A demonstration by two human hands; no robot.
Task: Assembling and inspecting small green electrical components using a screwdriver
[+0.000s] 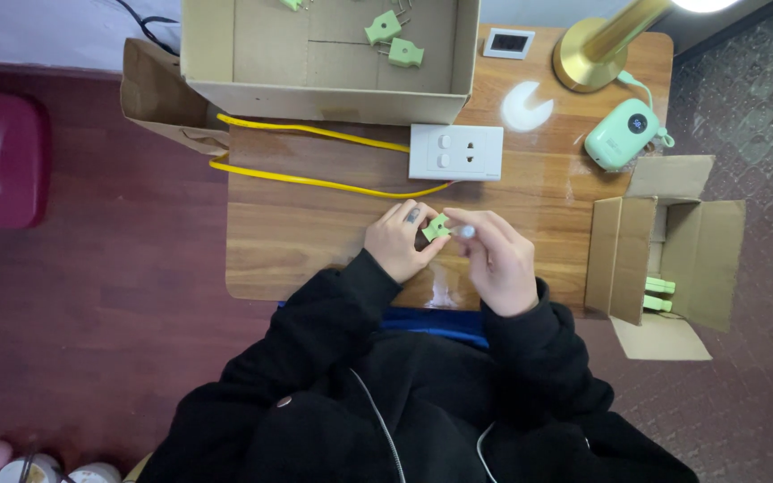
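While the left hand (397, 241) pinches a green plug (436, 228) over the tabletop (315, 233), right hand (496, 259) fingers close on its end; socket (455, 152) sits at twelve o'clock.

On the counter (315, 241) before me, my hands (445, 246) meet around a small plug (436, 228). Just behind them lies a socket plate (455, 152), its cable (315, 183) running left. Behind that sits a big box (324, 89) with more plugs (394, 40) in it. A lamp (594, 49) stands far right, and another box (673, 255) hangs off the right edge.
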